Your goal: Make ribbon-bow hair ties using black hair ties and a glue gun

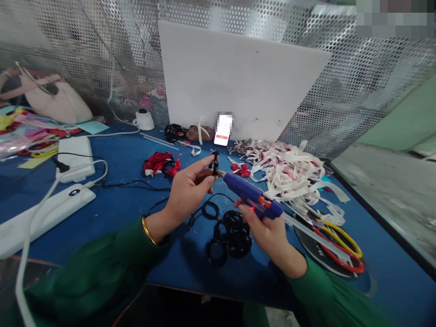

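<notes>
My left hand [189, 190] pinches a black hair tie [215, 163] upright between thumb and fingers. In my right hand [269, 231] is a blue hot glue gun [243, 188], its red light lit and its nozzle at the hair tie; whether they touch I cannot tell. Below the hands lies a heap of black hair ties [233, 234]. Just beyond them a red ribbon bow [241, 170] rests on the blue table [122, 159]. To the left of the bow sits a cluster of red bows [158, 163].
Cream ribbon pieces [289, 172] pile up at the right, with scissors [337, 245] nearer me. A lit phone [222, 131] leans against a white board [238, 81]. Power strips [44, 220], a white cup [145, 120] and a handbag [56, 97] occupy the left. The glue gun's cord crosses the table.
</notes>
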